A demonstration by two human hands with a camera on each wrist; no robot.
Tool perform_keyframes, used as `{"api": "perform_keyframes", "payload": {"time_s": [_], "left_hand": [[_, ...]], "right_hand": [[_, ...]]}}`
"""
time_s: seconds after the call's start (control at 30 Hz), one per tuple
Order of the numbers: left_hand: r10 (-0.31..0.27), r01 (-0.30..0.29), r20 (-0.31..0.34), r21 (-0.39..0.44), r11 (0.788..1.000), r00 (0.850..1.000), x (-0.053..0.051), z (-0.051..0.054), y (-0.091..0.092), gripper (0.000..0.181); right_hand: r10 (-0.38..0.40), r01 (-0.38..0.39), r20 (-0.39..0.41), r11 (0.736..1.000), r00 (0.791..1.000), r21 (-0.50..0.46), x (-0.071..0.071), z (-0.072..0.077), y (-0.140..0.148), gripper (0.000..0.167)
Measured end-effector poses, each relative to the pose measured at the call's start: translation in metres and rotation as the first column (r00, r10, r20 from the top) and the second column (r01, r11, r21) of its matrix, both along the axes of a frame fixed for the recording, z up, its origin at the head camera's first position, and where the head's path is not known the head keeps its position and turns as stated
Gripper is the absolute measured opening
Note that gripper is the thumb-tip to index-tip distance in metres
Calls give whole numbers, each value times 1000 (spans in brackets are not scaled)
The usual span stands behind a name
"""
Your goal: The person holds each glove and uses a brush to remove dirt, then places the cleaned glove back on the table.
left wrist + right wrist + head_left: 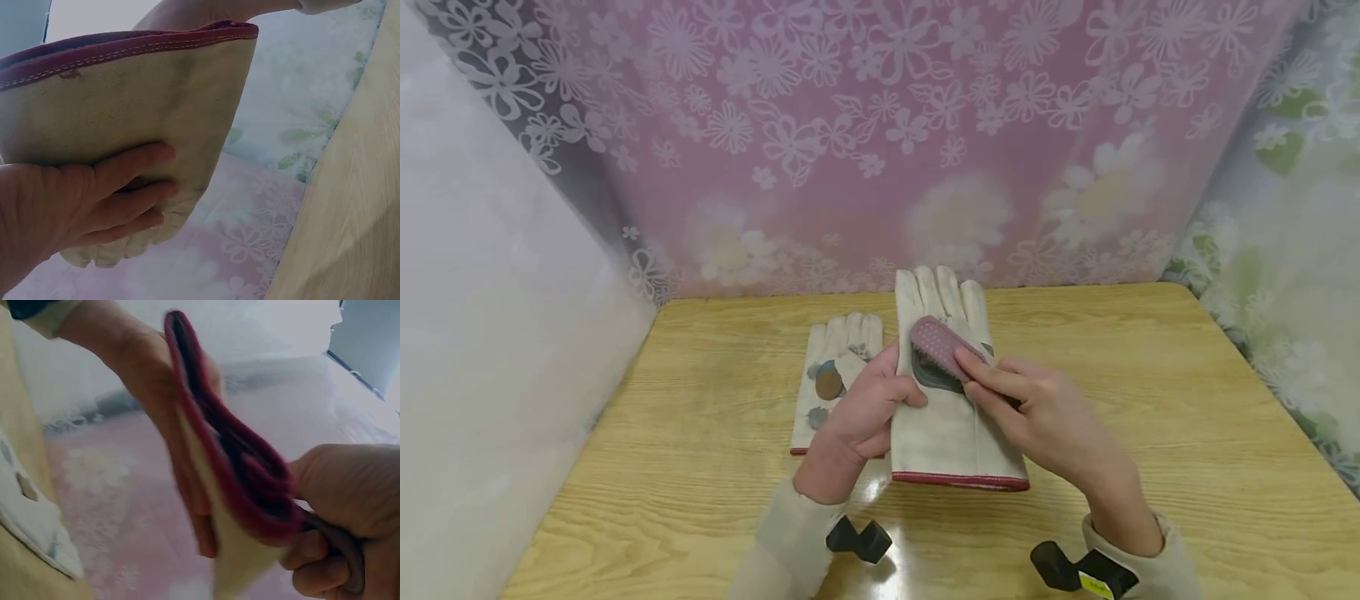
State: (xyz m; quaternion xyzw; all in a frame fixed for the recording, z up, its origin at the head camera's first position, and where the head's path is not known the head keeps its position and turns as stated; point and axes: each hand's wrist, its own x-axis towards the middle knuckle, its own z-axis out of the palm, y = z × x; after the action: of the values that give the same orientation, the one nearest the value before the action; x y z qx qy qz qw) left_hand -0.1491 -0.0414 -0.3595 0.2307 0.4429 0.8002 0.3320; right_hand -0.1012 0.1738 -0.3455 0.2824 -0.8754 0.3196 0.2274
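Closest to us, we see two pale sleeves (793, 537) with a black band (859, 540) on each wrist. Just past them, the left hand (865, 412) grips a cream glove (936, 437) by its left side. The left wrist view shows us its fingers spread along the back of the glove. The right hand (1048, 408) pinches a pink brush (936, 340) between thumb and fingers.

We see the glove held up over the table (700, 508), with its red edge (958, 481) toward us and its finger parts pointing away. The brush slants across the front of it, bristles facing a dark patch (931, 377). We can't tell how hard it pushes.

We think this is the brushing step: one hand holds the glove firm and the other scrubs. The brush hides some of the patch, so we can't say how clean it is. Next, we think the left hand needs to hold tight so the glove won't flop, while the brush makes short rubs all over the patch.

Past that, to the left, we see a second glove (801, 433) lying on the table, with round spots (829, 384). Behind everything hangs a pink curtain (865, 200) with flowers.
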Motion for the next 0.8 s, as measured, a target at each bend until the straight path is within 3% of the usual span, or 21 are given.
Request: {"api": "perform_keyframes", "payload": {"time_s": [0.1,0.23,0.37,0.47,0.5,0.53,0.57,0.63,0.7,0.73,0.8], "left_hand": [[45,-45,10,4,999,999,0,-1,-1,84],[65,-65,15,7,998,998,-1,-1,-3,82],[67,-67,21,6,998,998,0,1,-5,85],[95,-95,51,0,995,994,2,1,-2,87],[106,-106,62,0,994,992,2,2,-1,88],[118,-118,70,-4,993,991,3,1,1,88],[130,-130,81,-1,991,988,3,1,3,88],[151,-152,101,2,988,983,4,2,7,88],[175,-177,123,7,984,977,2,1,8,87],[186,-189,139,9,982,973,1,1,7,87],[202,-208,176,15,978,963,-2,0,2,85]], "right_hand": [[-21,26,47,994,999,-107,-4,-4,-10,46],[16,56,243,956,970,-289,-5,-5,-13,43],[126,75,393,886,911,-458,-2,0,-10,41],[206,86,430,819,879,-568,-1,2,-13,41],[209,99,437,807,875,-582,0,2,-15,41],[198,109,442,808,875,-579,0,1,-18,41],[164,115,431,827,887,-551,0,-1,-21,40],[62,114,362,888,930,-446,-1,-6,-28,40],[-73,136,234,954,970,-269,-1,-11,-35,40],[-124,150,152,973,981,-178,-1,-13,-38,41],[-180,180,3,983,984,-32,1,-14,-41,40]]}}
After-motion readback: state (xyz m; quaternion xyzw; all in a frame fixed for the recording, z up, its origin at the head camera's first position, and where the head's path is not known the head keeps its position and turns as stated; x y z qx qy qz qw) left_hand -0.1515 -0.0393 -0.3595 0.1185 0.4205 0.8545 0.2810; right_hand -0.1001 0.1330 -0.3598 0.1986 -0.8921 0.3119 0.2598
